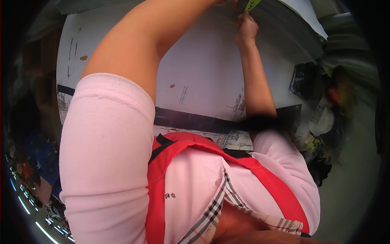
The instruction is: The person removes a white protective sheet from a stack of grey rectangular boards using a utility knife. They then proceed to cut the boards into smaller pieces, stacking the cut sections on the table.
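At the top of the head view, my right hand (248, 29) is closed, its fingertips pinching the lower end of a narrow yellow-green strip (252, 4) with black marks. The strip runs up out of the picture, so its exact kind is unclear. My left arm (138, 38) reaches across toward the same spot. Only a sliver of my left hand (230, 2) shows at the top edge, and its fingers are cut off. Below both arms lies a pale, scuffed work surface (199, 69) with faint print and brown chips.
A dark band (191, 120) crosses the near part of the surface. Toward the right edge sit a black plastic-looking bundle (304, 79) and a crumpled clear bag (323, 121). A white sheet (306, 16) lies at the top right, beside draped grey-green material (345, 40).
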Available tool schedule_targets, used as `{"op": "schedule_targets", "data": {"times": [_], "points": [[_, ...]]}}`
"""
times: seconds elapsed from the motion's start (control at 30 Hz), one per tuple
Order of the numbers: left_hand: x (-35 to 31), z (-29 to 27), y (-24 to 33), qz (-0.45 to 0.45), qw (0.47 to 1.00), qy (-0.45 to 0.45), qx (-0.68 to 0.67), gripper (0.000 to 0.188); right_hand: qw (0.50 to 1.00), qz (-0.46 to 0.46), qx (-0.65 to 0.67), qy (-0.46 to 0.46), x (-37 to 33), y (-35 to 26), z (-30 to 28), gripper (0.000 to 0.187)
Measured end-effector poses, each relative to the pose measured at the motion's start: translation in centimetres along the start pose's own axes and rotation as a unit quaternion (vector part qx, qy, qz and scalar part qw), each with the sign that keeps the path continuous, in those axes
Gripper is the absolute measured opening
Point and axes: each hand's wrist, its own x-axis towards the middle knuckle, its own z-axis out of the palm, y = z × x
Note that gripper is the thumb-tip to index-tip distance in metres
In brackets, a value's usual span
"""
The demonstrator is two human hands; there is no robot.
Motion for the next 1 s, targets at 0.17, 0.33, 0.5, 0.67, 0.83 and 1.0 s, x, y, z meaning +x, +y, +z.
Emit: {"op": "schedule_targets", "data": {"times": [0.17, 0.33, 0.5, 0.67, 0.83, 1.0], "points": [[-0.2, -3.0, -0.3, 0.007, 1.000, -0.014, -0.002, 0.114, 0.998, 0.046, -0.031, -0.028, -0.3, -3.4, 0.5, 0.026], [-3.3, 1.7, -0.3, 0.069, 0.986, 0.152, 0.007, 0.097, 0.999, -0.015, -0.035, -0.020, -0.5, -0.5, -0.9, 0.030], [-8.7, 11.5, 2.2, -0.042, 0.893, 0.301, -0.333, 0.036, 0.996, -0.052, -0.035, -0.070, -1.7, 0.1, -0.7, 0.036], [-6.8, 10.8, 4.2, -0.156, 0.817, 0.251, -0.495, 0.025, 0.989, -0.057, -0.100, -0.088, -1.2, 0.7, -1.8, 0.032], [-6.3, 10.4, 6.7, -0.182, 0.797, 0.263, -0.513, 0.030, 0.977, -0.118, -0.163, -0.068, -4.5, 0.0, -2.1, 0.031], [-4.7, 9.6, 7.1, -0.245, 0.756, 0.180, -0.579, 0.033, 0.943, -0.188, -0.264, -0.081, -7.3, -1.2, -3.5, 0.025]]}}
